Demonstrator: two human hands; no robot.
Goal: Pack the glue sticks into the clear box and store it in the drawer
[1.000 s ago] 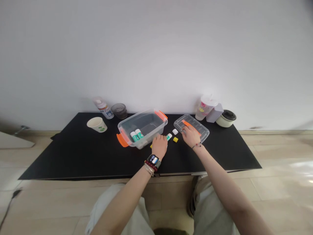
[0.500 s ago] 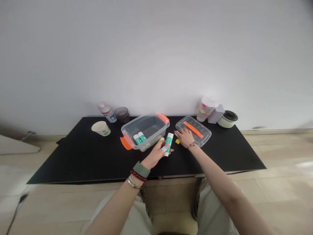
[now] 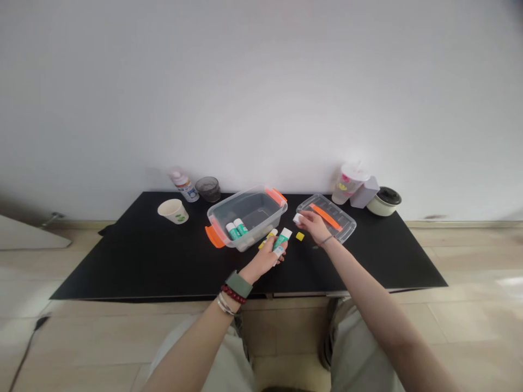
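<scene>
My left hand [image 3: 267, 257] is closed around a green-and-white glue stick [image 3: 282, 237], its white end pointing up and away. Just behind that hand, a yellow-and-white stick [image 3: 268, 237] lies beside the clear plastic box [image 3: 261, 237], partly hidden by my fingers. Two more green glue sticks, one of them nearer the middle [image 3: 240, 226], lie at the left end inside the box. Between its fingertips my right hand [image 3: 312, 226] pinches a small white block [image 3: 297, 218], above the table near the clear lid [image 3: 347, 225]. A yellow block [image 3: 299, 236] rests on the table between both hands.
On the left of the black table [image 3: 134, 267] stand a paper cup [image 3: 174, 211], a spray can [image 3: 186, 188] and a dark glass [image 3: 208, 189]. At the back right are a lidded tumbler [image 3: 345, 188], a white carton [image 3: 365, 193] and a pot with a black lid [image 3: 384, 202].
My right hand has lifted off the table with the white block in its fingertips. The glue stick in my left hand has tilted to the right. The whole view has shifted slightly.
</scene>
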